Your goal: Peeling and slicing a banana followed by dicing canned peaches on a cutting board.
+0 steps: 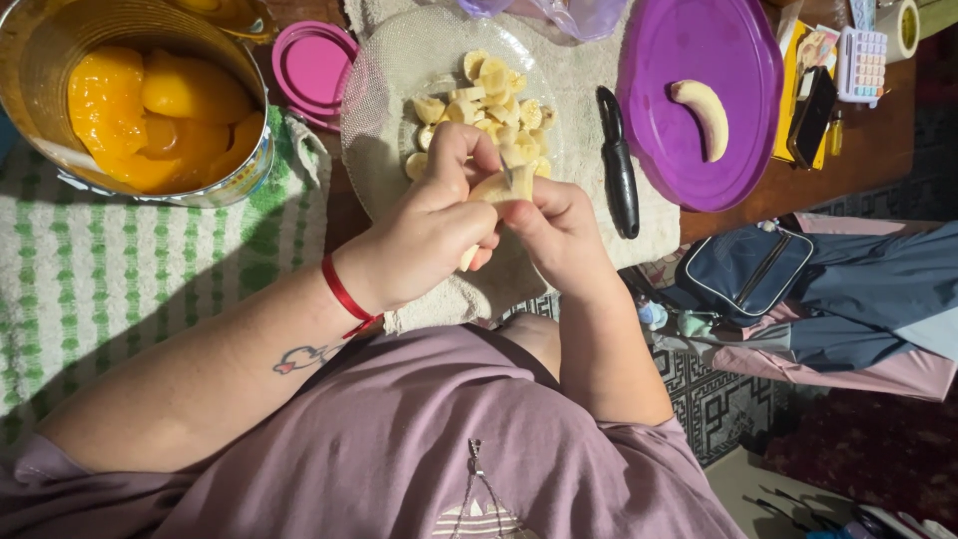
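- While both hands meet above the glass plate (pixel 384 100) of banana slices (pixel 489 105), the left hand (pixel 424 235) grips a peeled banana (pixel 491 190).
- The right hand (pixel 559 235) pinches a small knife (pixel 507 176) against it.
- A purple board (pixel 699 50) carries a banana half (pixel 701 115).

Banana piece (pixel 496 187) mostly covered by both hands; its lower end shows below the left hand (pixel 424 235). A thin blade (pixel 508 178) seems to sit in the right hand (pixel 561 232), handle hidden. Tin of peach halves (pixel 150 100) cut off by top and left edges. Clear bag (pixel 559 12) cut off at top. Items at bottom right too small to tell.
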